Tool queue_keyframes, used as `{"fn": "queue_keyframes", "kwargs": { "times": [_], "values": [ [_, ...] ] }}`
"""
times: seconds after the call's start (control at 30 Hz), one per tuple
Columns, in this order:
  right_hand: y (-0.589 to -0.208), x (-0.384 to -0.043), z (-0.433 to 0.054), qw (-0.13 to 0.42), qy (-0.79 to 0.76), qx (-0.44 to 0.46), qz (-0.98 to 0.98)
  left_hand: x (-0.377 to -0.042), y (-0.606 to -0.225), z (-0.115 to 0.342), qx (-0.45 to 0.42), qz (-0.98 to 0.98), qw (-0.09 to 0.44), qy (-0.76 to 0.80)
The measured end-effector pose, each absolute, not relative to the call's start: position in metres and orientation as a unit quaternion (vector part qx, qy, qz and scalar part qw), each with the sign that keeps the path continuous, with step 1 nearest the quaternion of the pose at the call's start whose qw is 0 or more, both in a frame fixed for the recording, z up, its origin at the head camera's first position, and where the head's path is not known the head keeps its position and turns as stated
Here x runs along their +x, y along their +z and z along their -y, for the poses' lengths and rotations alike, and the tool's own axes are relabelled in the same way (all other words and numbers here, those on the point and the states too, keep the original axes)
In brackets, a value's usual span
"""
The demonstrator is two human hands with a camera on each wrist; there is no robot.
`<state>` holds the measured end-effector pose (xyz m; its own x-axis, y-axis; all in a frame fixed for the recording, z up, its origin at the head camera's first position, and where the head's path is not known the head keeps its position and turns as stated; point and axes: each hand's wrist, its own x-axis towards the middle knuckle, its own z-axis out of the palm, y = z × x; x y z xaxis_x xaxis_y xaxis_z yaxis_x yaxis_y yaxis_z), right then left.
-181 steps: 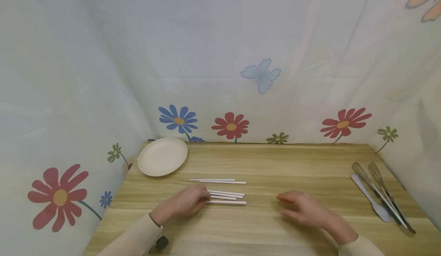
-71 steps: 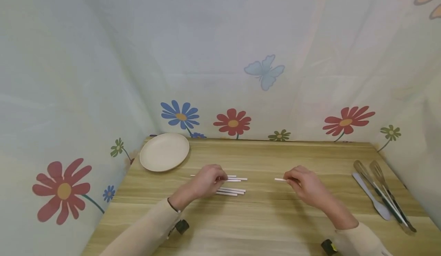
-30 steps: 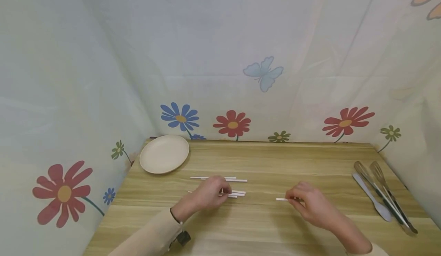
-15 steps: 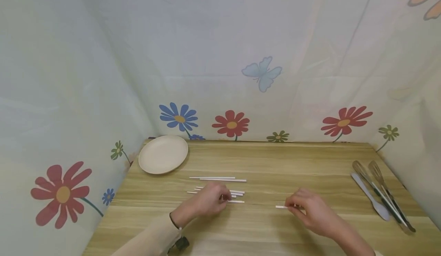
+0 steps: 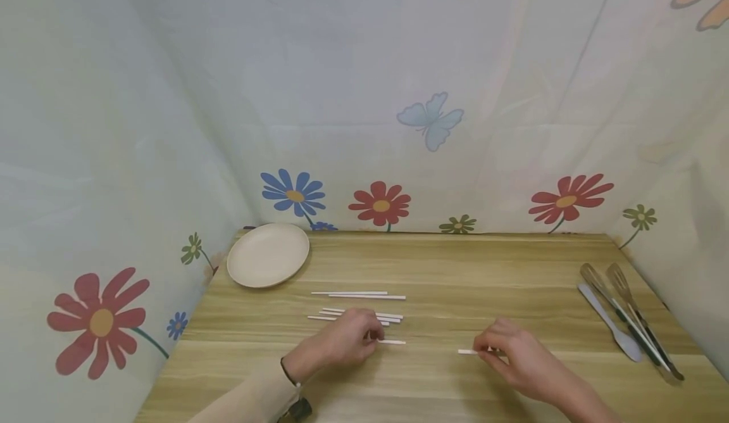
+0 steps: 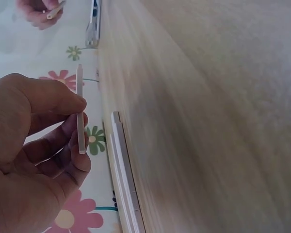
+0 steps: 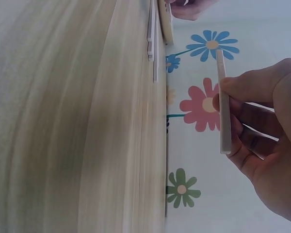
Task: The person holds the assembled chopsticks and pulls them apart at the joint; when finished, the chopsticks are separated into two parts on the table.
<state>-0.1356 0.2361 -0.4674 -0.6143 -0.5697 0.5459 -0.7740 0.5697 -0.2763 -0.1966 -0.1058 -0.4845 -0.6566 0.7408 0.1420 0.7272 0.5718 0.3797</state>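
My left hand (image 5: 353,337) pinches a short white stick, like a chopstick piece (image 6: 81,133), between thumb and fingers, just above the table. In the left wrist view this piece has a narrower tip at one end. My right hand (image 5: 509,347) pinches a similar white piece (image 7: 224,126), level with the first and some way to its right. Several white chopsticks (image 5: 394,318) lie just behind my left hand, which hides part of them. Farther back lies a pair of white chopsticks (image 5: 364,295), side by side.
A cream plate (image 5: 269,255) stands at the table's back left corner. On the right lie a pale grey spoon (image 5: 625,345) and two long-handled utensils (image 5: 636,321) with brownish heads. A flowered curtain (image 5: 364,94) hangs around the table's back and sides.
Six seconds ago my right hand held nothing; now it holds a white piece. Since 2.4 seconds ago both hands, each with its piece, have moved nearer the table's front.
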Motion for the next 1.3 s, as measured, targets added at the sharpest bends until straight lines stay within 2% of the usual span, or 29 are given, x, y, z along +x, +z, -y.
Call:
{"fn": "queue_keyframes", "kwargs": {
  "times": [0.2, 0.53, 0.93, 1.3],
  "values": [
    [-0.471, -0.133, -0.237, 0.210, 0.257, 0.404, 0.853, -0.193, -0.487, 0.103, 0.419, -0.885, 0.021, 0.202],
    [-0.478, -0.128, -0.241, 0.211, 0.255, 0.425, 0.843, -0.193, -0.494, 0.098, 0.440, -0.880, -0.003, 0.176],
    [-0.480, -0.120, -0.242, 0.155, 0.260, 0.409, 0.861, -0.191, -0.498, 0.095, 0.448, -0.878, -0.010, 0.165],
    [-0.491, -0.116, -0.244, 0.131, 0.274, 0.416, 0.857, -0.190, -0.502, 0.095, 0.444, -0.882, -0.002, 0.159]
  ]
}}
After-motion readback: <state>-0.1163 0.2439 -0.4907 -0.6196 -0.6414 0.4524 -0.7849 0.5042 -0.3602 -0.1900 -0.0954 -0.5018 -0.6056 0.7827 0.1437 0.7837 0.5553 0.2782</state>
